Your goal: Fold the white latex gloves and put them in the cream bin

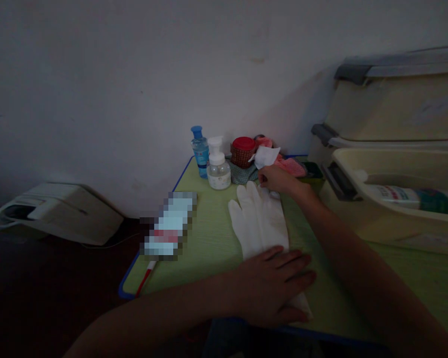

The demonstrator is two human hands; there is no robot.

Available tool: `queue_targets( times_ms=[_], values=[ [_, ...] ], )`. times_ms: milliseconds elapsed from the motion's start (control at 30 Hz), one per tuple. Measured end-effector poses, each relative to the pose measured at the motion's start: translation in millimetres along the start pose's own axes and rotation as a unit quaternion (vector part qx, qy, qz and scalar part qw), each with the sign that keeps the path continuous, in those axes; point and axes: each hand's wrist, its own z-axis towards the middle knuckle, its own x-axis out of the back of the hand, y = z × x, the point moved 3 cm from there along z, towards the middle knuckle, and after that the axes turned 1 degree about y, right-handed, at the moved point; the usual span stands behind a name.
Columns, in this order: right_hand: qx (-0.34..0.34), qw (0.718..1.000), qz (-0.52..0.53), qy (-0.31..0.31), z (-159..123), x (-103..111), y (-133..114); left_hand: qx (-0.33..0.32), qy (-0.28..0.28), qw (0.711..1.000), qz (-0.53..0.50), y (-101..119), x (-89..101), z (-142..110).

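A white rubber glove [259, 223] lies flat on the green table [212, 238], fingers pointing away from me. My left hand [274, 286] rests flat on the glove's cuff end with its fingers stretched out. My right hand [278, 179] is at the glove's fingertips, fingers curled in a pinch on the glove's tip.
At the table's far end stand a blue water bottle [200, 150], a pump bottle [218, 166], a red-lidded basket [243, 150] and pink cloth [293, 165]. Cream plastic drawers [395, 149] stand at right, one open. A blurred packet [169, 226] and a red-white stick [145, 278] lie left.
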Motion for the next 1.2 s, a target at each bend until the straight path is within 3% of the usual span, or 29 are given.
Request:
queue_targets(
  times_ms=[667,1200],
  values=[
    [-0.011,0.999,-0.025,-0.027,-4.9,1.5,-5.3,-0.005,0.006,1.0,0.006,-0.4,-1.1,0.3],
    [-0.015,0.997,-0.04,0.059,-13.7,2.0,-14.0,-0.003,-0.008,1.0,0.024,1.3,-1.0,-0.2]
  ],
)
